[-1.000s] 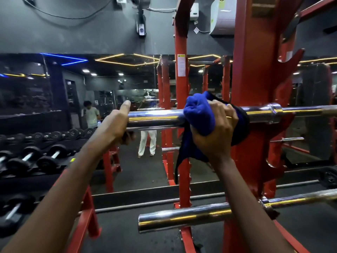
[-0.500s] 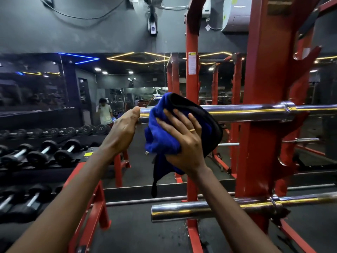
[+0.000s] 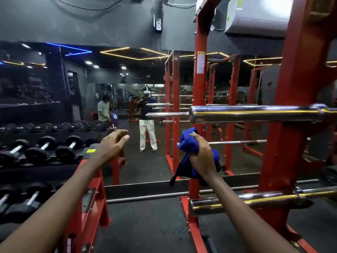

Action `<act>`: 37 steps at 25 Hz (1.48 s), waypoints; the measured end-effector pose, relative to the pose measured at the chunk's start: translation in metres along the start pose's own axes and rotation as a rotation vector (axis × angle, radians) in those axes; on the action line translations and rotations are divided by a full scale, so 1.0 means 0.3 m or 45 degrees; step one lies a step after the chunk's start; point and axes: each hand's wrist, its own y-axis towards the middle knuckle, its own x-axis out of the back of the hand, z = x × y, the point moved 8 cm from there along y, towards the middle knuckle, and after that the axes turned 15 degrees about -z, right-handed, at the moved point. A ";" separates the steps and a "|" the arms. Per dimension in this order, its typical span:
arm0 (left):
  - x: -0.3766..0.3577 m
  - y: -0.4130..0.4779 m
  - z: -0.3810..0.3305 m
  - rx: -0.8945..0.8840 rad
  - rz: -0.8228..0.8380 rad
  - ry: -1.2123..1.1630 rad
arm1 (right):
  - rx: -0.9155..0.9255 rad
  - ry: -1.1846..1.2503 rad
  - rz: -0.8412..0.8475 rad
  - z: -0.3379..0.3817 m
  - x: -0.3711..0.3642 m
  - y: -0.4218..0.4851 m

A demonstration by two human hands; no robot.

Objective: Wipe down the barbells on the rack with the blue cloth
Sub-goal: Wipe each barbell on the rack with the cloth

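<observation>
While the right hand (image 3: 202,157) bunches the crumpled blue cloth (image 3: 188,143) and the left hand (image 3: 113,143) hangs loosely open and empty, the lower chrome steel barbell (image 3: 237,202) lies crosswise below them, probably nearer the right hand.

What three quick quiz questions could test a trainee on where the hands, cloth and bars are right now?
1. True or false: the blue cloth is pressed against the upper barbell.
2. Which hand grips the cloth?
3. The left hand: A grips the lower barbell, B holds nothing, C rests on a dumbbell.

Key: 1 false, the cloth is below the bar and clear of it. 2 the right hand. 3 B.
</observation>
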 end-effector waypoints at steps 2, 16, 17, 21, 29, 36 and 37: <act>0.028 0.035 0.096 0.016 0.030 0.023 | -0.234 -0.012 -0.005 -0.011 -0.059 0.031; -0.141 0.382 0.426 -0.016 0.134 -0.003 | -0.749 -0.200 -0.061 -0.230 -0.449 0.218; -0.170 0.416 0.445 -0.027 0.149 0.004 | -0.745 -0.207 -0.066 -0.248 -0.470 0.245; -0.265 0.569 0.509 -0.041 0.167 0.019 | -0.762 -0.256 -0.059 -0.345 -0.604 0.344; -0.567 0.834 0.702 -0.103 0.263 -0.002 | -0.825 -0.258 -0.059 -0.578 -0.902 0.410; -0.801 1.161 0.840 -0.170 0.246 -0.097 | -0.772 -0.235 -0.132 -0.703 -1.158 0.596; -0.842 1.189 0.855 -0.171 0.256 -0.102 | -0.777 -0.216 -0.143 -0.714 -1.192 0.610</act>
